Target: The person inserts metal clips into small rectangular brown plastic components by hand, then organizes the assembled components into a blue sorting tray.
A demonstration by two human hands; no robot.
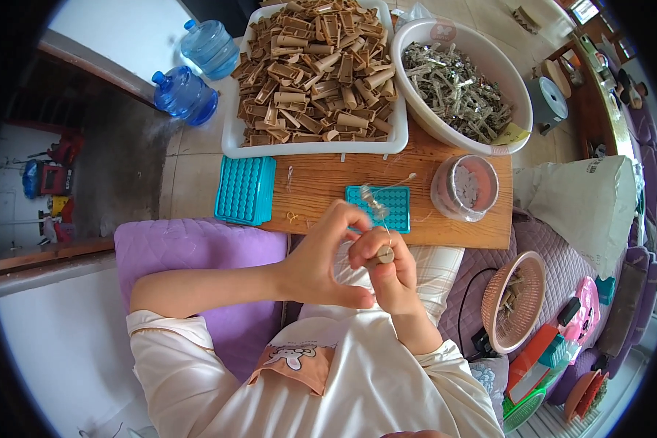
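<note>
My right hand (pixel 398 281) grips a small tan cylinder (pixel 385 254) between thumb and curled fingers, its round end turned up. A thin wire rises from beside the cylinder toward a small silvery piece (pixel 373 202), which is blurred; what it hangs from is unclear. My left hand (pixel 317 252) is held open around the near side of the cylinder, thumb wide of the fingers, its fingertips beside the right hand's fingers. Just beyond both hands lies a teal dimpled tray (pixel 398 208) on the wooden table (pixel 314 193).
A white bin (pixel 233 139) heaped with tan plastic parts and a round tub (pixel 515 87) of silvery pieces stand at the back. Stacked teal trays (pixel 244 190) lie left, a clear round container (pixel 445 193) right. A pink basket (pixel 493 306) sits on the sofa to the right.
</note>
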